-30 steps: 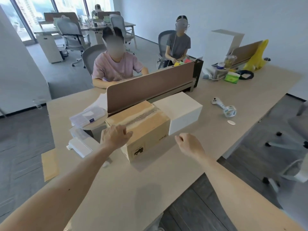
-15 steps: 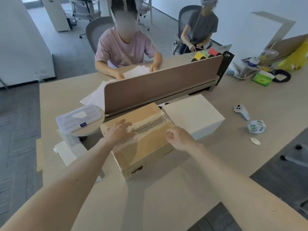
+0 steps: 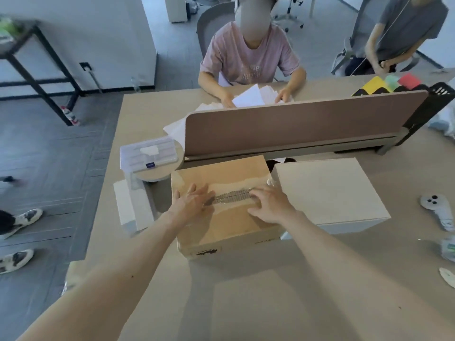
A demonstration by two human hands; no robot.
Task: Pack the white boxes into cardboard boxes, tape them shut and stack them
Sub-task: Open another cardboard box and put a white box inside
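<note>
The cardboard box (image 3: 222,205) lay closed and taped in the table's middle. Both hands, left hand (image 3: 194,201) and right hand (image 3: 269,205), pressed flat and empty on its tape (image 3: 232,196). The white box (image 3: 330,193), touching its right side, seemed still unpacked; stacking remained.

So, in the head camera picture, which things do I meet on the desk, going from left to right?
Clear plastic compartment case → brown cardboard box with tape on top, left hand and right hand pressing on it → large white box → white handheld controller.
</note>
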